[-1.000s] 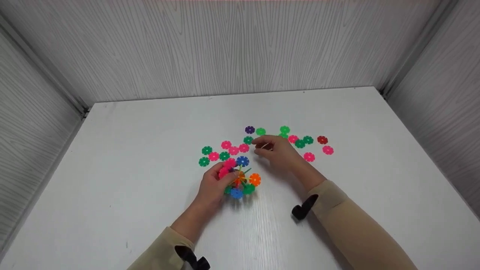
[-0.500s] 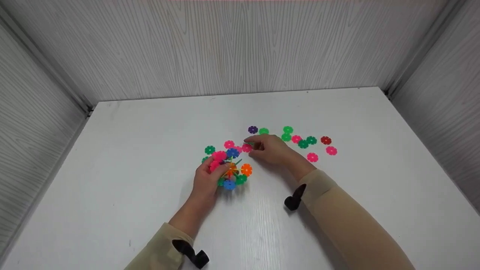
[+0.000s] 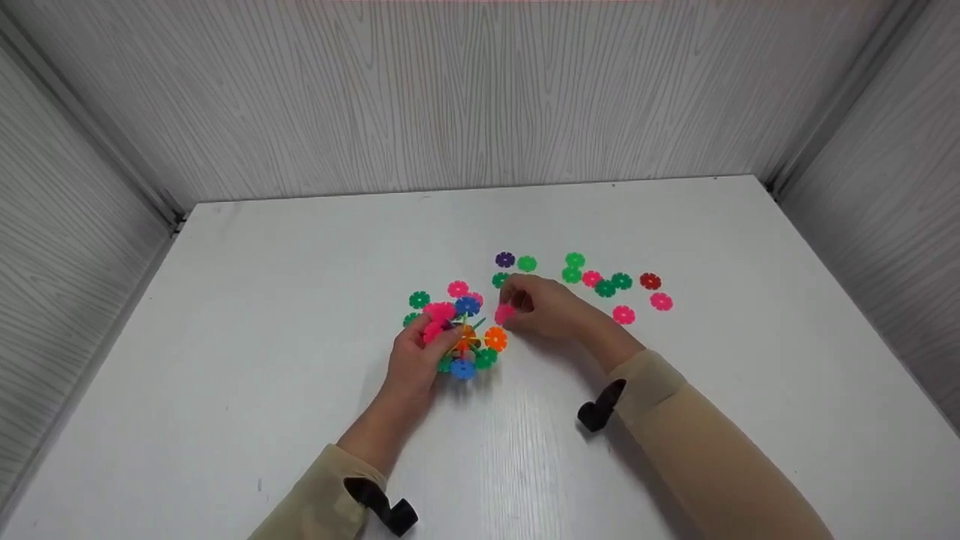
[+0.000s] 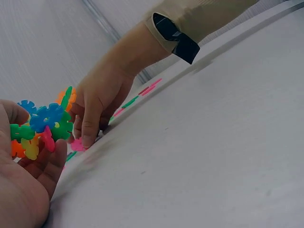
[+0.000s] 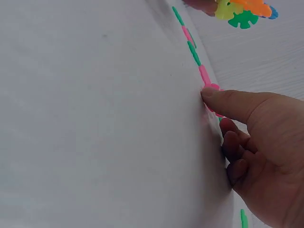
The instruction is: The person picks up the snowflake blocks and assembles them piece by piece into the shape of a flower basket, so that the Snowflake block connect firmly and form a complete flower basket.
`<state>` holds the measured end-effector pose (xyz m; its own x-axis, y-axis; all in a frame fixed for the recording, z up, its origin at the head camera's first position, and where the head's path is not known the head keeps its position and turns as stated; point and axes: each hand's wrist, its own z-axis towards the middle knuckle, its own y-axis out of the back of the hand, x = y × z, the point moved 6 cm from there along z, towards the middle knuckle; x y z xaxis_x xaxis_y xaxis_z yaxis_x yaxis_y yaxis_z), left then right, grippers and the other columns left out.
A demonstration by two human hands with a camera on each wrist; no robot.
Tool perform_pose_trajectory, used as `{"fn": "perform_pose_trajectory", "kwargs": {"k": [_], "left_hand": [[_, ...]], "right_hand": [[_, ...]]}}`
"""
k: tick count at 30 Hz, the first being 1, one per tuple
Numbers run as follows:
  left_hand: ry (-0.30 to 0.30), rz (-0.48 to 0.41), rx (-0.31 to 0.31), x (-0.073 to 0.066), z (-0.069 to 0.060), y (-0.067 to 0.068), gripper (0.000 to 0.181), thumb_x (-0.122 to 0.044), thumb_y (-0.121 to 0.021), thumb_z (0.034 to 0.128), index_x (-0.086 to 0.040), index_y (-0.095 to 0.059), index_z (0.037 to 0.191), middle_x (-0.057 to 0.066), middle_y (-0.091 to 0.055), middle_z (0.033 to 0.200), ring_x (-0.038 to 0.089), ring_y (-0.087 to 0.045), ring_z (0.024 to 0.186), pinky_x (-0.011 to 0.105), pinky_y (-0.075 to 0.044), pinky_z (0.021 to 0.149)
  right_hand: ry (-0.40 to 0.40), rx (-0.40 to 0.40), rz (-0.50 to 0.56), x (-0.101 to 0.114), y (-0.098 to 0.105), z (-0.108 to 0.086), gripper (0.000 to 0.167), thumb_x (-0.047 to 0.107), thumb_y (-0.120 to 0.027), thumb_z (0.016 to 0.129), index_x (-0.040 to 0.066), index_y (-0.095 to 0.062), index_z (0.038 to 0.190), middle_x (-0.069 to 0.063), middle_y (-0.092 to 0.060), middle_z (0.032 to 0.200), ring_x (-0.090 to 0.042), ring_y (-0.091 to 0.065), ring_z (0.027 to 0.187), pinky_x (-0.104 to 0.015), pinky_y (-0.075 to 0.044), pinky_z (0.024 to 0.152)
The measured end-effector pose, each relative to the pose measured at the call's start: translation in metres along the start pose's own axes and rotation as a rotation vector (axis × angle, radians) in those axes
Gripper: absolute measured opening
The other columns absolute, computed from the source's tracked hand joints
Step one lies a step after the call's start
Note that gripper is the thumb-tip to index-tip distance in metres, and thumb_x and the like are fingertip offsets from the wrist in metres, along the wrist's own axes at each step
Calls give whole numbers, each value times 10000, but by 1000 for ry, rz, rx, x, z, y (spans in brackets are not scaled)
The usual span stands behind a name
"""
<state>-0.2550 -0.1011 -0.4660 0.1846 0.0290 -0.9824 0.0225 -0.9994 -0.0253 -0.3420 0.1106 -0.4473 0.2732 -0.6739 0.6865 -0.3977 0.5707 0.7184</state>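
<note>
My left hand grips a cluster of interlocked notched plastic discs, coloured blue, green, orange, yellow and pink. In the left wrist view the thumb and fingers close around this cluster above the table. Just to its right, my right hand pinches a pink notched disc between thumb and fingers, low over the white table. The right wrist view has the thumb pressed on that pink disc, with the other fingers curled below. Part of the disc is hidden by the fingers.
Loose discs lie flat behind the hands: a purple disc, a light green disc, a red disc and several pink and green ones. The white table ends at a grey wood-grain panel, with panels on both sides.
My right hand has closed on a pink disc and drawn it slightly towards me, away from the others. The left hand moved left and a little forward with the cluster, then stayed put.
</note>
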Motion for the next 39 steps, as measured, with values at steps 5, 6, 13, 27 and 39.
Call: {"fn": "perform_pose_trajectory", "kwargs": {"k": [5,6,13,27,39], "left_hand": [[-29,47,62,-2,-1,-1,589,-199,-786,969,-144,-543,1502,58,-579,1433,220,-506,1385,360,-536,1067],[-31,49,65,-2,-1,-1,572,-195,-786,968,-143,-552,1487,60,-583,1418,219,-510,1375,355,-540,1061],[-3,57,64,-1,-4,0,619,-189,-802,944,-149,-524,1495,64,-543,1472,239,-458,1428,400,-525,1087],[28,241,6,-3,-16,-4,780,-289,-847,921,-177,-445,1579,58,-498,1562,287,-392,1502,452,-526,1082],[-58,235,36,-9,-15,-10,507,-246,-840,929,-171,-580,1358,40,-616,1329,220,-522,1359,408,-556,1048]], "right_hand": [[-3,-87,201,-5,2,-24,199,255,-775,993,276,-679,1165,15,-673,1082,-221,-619,1050,-346,-579,908],[-4,-100,238,-5,2,-28,194,256,-778,990,272,-689,1161,12,-684,1075,-227,-634,1033,-351,-589,891],[70,-152,407,3,6,-48,253,219,-796,977,170,-713,1210,-29,-718,1079,-259,-702,967,-337,-615,863],[258,-287,374,33,1,-60,235,235,-744,1021,125,-715,1226,38,-731,951,-216,-669,808,-281,-579,716],[303,-415,355,40,2,-64,148,189,-791,979,138,-767,1115,43,-770,936,-160,-718,806,-261,-601,746]]}}
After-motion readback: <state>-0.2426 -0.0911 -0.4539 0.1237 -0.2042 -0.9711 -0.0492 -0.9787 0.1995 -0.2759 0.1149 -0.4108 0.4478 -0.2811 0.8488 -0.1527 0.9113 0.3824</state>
